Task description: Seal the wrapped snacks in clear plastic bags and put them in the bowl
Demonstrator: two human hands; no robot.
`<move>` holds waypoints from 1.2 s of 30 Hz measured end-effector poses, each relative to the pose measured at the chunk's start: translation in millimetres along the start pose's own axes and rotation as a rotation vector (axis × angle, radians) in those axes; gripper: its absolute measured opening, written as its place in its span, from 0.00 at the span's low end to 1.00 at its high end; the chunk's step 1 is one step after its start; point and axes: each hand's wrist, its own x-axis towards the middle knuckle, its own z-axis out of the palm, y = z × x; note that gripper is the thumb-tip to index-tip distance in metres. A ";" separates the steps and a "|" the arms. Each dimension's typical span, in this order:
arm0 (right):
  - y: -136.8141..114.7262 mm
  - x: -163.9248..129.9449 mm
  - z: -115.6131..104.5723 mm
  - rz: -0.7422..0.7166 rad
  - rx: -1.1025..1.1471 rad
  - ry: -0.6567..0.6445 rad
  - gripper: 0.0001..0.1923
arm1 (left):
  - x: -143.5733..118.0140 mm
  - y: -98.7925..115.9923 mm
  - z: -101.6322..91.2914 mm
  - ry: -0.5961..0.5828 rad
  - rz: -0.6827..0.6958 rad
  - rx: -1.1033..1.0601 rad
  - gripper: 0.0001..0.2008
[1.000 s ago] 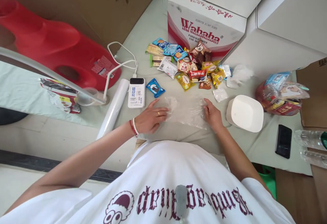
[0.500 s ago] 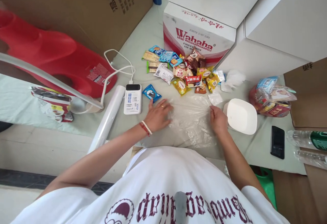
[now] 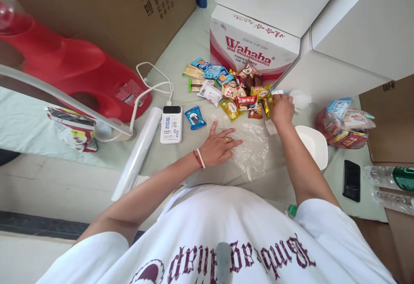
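The clear plastic bag [image 3: 252,154] is lying crumpled on the pale green cloth [image 3: 181,167], directly in front of the white shirt [image 3: 207,228]. Its visible length is slanting from near the blue packet [image 3: 195,118] down toward the shirt, with a loose corner pointing back at the wearer.

The left hand [image 3: 220,148] is resting palm down over the bag's left part, its fingers spreading well apart and touching the film; one finger is sticking out away from the body, the others aiming rightward. The right hand [image 3: 282,110] is curling at the right end of the snack pile [image 3: 247,102], just beside a yellow wrapper [image 3: 266,108]; its fingertips are largely hiding behind the hand, so I cannot tell whether they are gripping anything.

The left forearm is angling in from the lower left, with two bracelets [image 3: 199,158] circling the wrist. The right forearm is stretching forward, its elbow lying outward, and is covering part of the white bowl [image 3: 318,146].
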 end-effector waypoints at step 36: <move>-39.7 -137.1 6.4 -0.393 0.419 -0.359 0.23 | -91.5 -10.2 -1.0 0.013 -0.357 -0.046 0.20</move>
